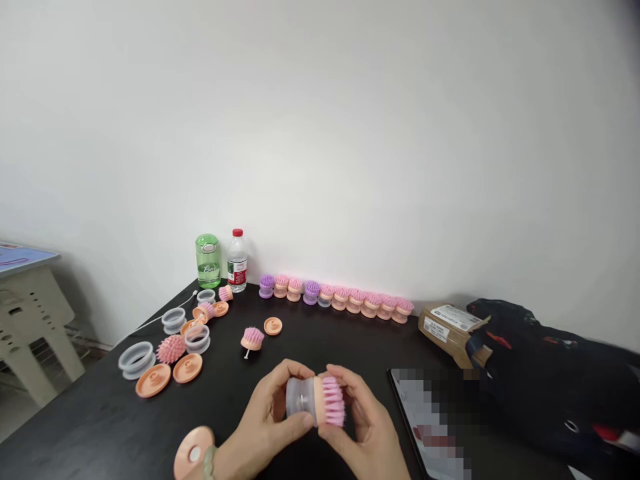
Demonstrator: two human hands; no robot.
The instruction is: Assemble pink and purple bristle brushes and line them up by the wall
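Between my two hands lies a round scrub brush, tilted on its side. It has pink bristles, a peach collar and a translucent ring with a thin stem showing inside. The fingers of my left hand close around the translucent ring. My right hand grips the bristle end. A peach disc sits beside my left wrist, partly covered by it. Farther back are a pink brush head with a stem and a small peach cap.
Translucent rings, peach discs and a pink spiky brush head lie at left. Along the wall stand several finished-looking brushes, a green bottle and a water bottle. A cardboard box, tablet and dark bag occupy the right.
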